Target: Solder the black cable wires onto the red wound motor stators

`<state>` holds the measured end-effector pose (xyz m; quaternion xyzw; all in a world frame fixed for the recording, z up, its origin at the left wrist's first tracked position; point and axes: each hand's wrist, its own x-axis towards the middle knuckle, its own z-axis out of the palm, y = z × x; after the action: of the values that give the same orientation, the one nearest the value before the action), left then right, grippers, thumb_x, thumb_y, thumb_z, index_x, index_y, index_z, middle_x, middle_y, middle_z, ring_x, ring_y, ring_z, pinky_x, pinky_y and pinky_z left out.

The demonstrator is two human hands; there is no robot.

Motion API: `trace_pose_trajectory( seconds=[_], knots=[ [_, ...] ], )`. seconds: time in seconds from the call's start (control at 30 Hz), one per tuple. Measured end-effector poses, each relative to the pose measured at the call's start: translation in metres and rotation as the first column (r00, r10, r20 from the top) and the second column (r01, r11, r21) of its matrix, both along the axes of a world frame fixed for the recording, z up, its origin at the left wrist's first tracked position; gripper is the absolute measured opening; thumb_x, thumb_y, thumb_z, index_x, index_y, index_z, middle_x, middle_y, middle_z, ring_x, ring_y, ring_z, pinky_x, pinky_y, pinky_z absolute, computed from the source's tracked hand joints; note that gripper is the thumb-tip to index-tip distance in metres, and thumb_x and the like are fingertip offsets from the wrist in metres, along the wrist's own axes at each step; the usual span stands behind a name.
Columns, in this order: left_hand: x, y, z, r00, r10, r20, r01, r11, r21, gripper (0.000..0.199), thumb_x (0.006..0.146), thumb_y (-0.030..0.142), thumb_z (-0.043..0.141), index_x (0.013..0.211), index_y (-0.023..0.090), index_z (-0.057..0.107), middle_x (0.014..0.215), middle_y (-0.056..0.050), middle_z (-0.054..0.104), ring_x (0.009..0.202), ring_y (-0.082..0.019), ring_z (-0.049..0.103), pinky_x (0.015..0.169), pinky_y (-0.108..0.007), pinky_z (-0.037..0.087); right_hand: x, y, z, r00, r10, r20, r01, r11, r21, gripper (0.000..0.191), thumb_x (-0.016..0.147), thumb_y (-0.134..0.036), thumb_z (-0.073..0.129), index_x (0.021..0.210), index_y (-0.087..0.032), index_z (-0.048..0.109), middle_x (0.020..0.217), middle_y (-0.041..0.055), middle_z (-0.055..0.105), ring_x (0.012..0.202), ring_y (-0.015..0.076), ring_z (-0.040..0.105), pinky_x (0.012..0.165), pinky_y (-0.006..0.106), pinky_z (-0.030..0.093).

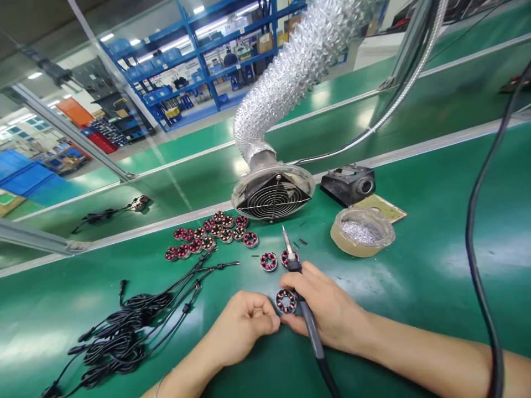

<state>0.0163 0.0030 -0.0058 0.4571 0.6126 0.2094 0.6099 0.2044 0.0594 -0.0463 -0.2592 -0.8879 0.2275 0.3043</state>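
Clasping soldering iron (310,326) and stator (286,294), the right hand (329,309) is closed; left hand (248,320) curls nearby, hold unclear.

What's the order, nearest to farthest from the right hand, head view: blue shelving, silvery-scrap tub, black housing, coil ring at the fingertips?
1. Coil ring: at the fingertips of the right hand.
2. Silvery-scrap tub: on the bench, ahead and to the right.
3. Black housing: behind the tub.
4. Blue shelving: far background, left of the duct.
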Motion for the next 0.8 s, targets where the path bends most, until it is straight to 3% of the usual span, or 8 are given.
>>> trace_pose_trajectory(
  seconds=[0.07, 0.2, 0.37, 0.5, 0.67, 0.8],
  knots=[
    [-0.004, 0.001, 0.000, 0.999, 0.035, 0.034, -0.035, 0.999, -0.015, 0.037, 0.064, 0.053, 0.065, 0.054, 0.020, 0.049, 0.043, 0.010, 0.030, 0.045, -0.008, 0.021, 0.047, -0.025, 0.016, 0.000, 0.001, 0.001, 1.000, 0.005, 0.026, -0.004, 1.000, -0.027, 0.044, 0.068, -0.016, 0.074, 0.104, -0.020, 0.049, 0.083, 0.0027, 0.054, 0.076, 0.0205, 0.050, 0.060, 0.027, 0.043],
    [-0.005, -0.001, 0.001, 0.994, 0.001, -0.108, 0.001, 1.000, 0.017, 0.045, 0.070, 0.057, 0.064, 0.053, 0.020, 0.045, 0.044, 0.010, 0.028, 0.045, -0.008, 0.020, 0.046, -0.025, 0.013, 0.000, 0.001, 0.003, 0.999, 0.038, 0.019, -0.037, 0.998, -0.054, 0.039, 0.068, -0.013, 0.066, 0.102, -0.020, 0.050, 0.083, 0.0024, 0.053, 0.078, 0.0212, 0.050, 0.065, 0.029, 0.044],
    [0.002, -0.005, -0.005, 0.978, 0.021, -0.208, -0.013, 0.999, 0.038, 0.042, 0.073, 0.055, 0.065, 0.057, 0.018, 0.053, 0.044, 0.010, 0.028, 0.045, -0.007, 0.020, 0.046, -0.026, 0.012, -0.002, -0.002, 0.001, 0.999, 0.034, 0.000, -0.034, 0.999, -0.022, 0.031, 0.072, -0.010, 0.062, 0.100, -0.019, 0.052, 0.080, 0.0023, 0.052, 0.075, 0.0204, 0.048, 0.063, 0.028, 0.043],
    [0.002, -0.003, -0.004, 0.988, 0.064, -0.140, -0.063, 0.998, 0.013, 0.039, 0.070, 0.053, 0.068, 0.060, 0.017, 0.057, 0.043, 0.011, 0.029, 0.044, -0.007, 0.019, 0.046, -0.025, 0.011, -0.002, -0.003, 0.001, 0.999, 0.025, 0.042, -0.023, 0.999, -0.037, 0.040, 0.069, -0.016, 0.077, 0.101, -0.019, 0.053, 0.082, 0.0026, 0.052, 0.076, 0.0208, 0.048, 0.063, 0.028, 0.042],
    [-0.008, 0.007, 0.002, 0.990, 0.141, 0.006, -0.140, 0.988, -0.061, 0.043, 0.058, 0.057, 0.073, 0.057, 0.019, 0.053, 0.041, 0.012, 0.028, 0.039, -0.005, 0.015, 0.042, -0.023, 0.009, -0.002, -0.002, 0.002, 0.999, 0.010, 0.054, -0.006, 0.998, -0.067, 0.046, 0.066, -0.015, 0.080, 0.102, -0.019, 0.053, 0.083, 0.0021, 0.052, 0.076, 0.0202, 0.048, 0.062, 0.028, 0.041],
    [-0.013, 0.014, 0.002, 0.988, 0.156, -0.009, -0.157, 0.986, -0.057, 0.049, 0.067, 0.068, 0.060, 0.057, 0.020, 0.052, 0.036, 0.014, 0.017, 0.036, -0.006, 0.010, 0.040, -0.024, 0.007, -0.001, -0.002, 0.001, 0.999, 0.024, 0.043, -0.021, 0.997, -0.072, 0.045, 0.067, -0.018, 0.080, 0.103, -0.020, 0.052, 0.082, 0.0015, 0.051, 0.077, 0.0201, 0.048, 0.065, 0.029, 0.042]
  ],
)
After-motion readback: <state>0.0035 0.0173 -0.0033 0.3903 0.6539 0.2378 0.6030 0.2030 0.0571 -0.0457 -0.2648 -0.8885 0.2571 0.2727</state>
